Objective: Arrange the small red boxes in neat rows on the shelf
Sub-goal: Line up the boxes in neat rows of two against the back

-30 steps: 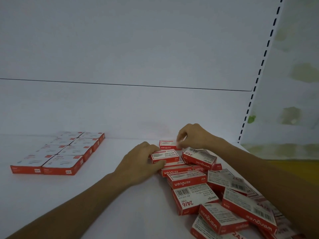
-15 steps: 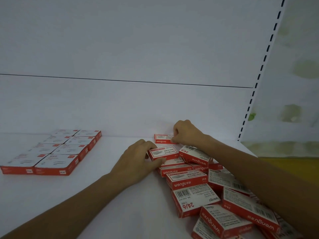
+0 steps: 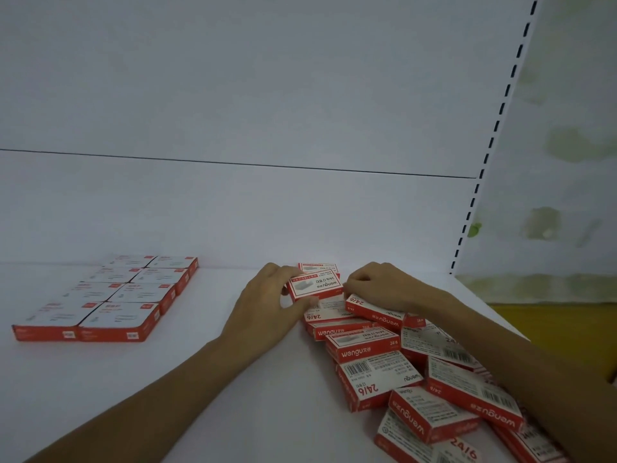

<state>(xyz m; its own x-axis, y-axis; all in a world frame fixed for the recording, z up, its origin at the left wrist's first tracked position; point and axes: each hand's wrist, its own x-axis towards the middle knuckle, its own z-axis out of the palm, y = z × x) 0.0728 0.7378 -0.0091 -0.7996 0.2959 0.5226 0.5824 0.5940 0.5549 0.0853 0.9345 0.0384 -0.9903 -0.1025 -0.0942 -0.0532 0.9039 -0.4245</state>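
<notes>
Left hand (image 3: 267,305): you've got it wrapped round a small red-and-white cardboard box (image 3: 315,287), tilted, at the far end of the heap.
Right hand (image 3: 384,285): your curled fingertips pinch that same box's right end.
Loose pile (image 3: 400,379): more red boxes jumbled on the right of the white shelf (image 3: 200,379).
Neat block (image 3: 110,295): two columns, four rows, far left, well apart from the pile.

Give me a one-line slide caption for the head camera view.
Left hand and right hand hold one red box over the loose pile; a tidy block sits left on the shelf.
</notes>
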